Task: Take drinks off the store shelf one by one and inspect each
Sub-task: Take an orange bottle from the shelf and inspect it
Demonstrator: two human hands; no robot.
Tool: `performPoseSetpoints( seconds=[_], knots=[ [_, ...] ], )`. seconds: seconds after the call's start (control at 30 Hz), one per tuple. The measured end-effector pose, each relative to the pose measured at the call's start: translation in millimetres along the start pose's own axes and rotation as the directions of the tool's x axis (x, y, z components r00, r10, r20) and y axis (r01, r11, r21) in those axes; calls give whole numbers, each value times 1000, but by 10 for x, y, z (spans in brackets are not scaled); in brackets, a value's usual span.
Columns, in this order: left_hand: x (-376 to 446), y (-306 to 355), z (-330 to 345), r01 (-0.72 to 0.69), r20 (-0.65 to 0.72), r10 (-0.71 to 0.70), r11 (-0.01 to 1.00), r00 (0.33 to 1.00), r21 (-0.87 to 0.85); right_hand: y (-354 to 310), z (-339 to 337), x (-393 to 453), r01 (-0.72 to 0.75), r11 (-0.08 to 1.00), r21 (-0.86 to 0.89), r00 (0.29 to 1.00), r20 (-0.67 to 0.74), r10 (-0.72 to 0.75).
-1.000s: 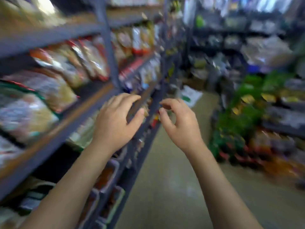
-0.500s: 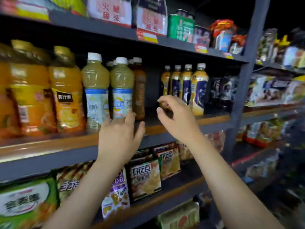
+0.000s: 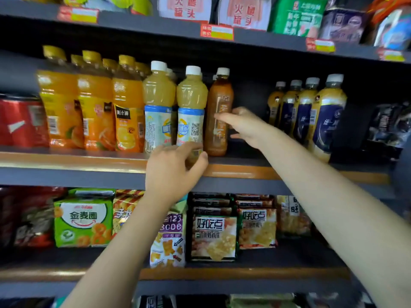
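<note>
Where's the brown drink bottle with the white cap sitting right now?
In the head view, the brown bottle stands on the drinks shelf just right of centre, beside the right pale yellow bottle, with the right hand reaching around it.

— What do we see of the person?

— We see two bare forearms with no sleeves anywhere along them, coming up from below the drinks shelf (image 3: 66,161).

— Anything worn on the left hand (image 3: 171,172) or right hand (image 3: 244,125)?

— We find no ring, watch, band or glove. We see short fingernails; finer detail is too blurred for us to tell.
</note>
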State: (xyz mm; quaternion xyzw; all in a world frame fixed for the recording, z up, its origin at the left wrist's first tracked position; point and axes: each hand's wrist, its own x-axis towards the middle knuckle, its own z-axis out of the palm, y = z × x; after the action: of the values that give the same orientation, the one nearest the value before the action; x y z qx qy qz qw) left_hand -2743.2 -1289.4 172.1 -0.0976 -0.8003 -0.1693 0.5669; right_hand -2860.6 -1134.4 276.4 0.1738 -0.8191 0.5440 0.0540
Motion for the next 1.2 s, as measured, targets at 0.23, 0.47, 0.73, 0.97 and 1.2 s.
performPoseSetpoints(
  seconds=[0.23,0.47,0.73,0.97,1.2],
  knots=[
    [5,20,-16,87,58,-86,996,995,-29,113,87,123,-23,999,-41,999,45,25],
    [9,63,-44,152,74,-149,988,986,-38,88,-236,-141,134,978,161,991,-26,-131],
    [40,112,-42,155,115,-159,987,981,39,-37,-826,-488,173,981,-86,985,8,-172],
    [-112,472,-76,152,102,-153,988,983,22,-170,-829,-932,51,999,-2,989,141,-50],
    [-502,1334,-188,662,571,-336,367,749,-653,329,-457,-1659,8,947,321,966,243,-90]
  ],
)
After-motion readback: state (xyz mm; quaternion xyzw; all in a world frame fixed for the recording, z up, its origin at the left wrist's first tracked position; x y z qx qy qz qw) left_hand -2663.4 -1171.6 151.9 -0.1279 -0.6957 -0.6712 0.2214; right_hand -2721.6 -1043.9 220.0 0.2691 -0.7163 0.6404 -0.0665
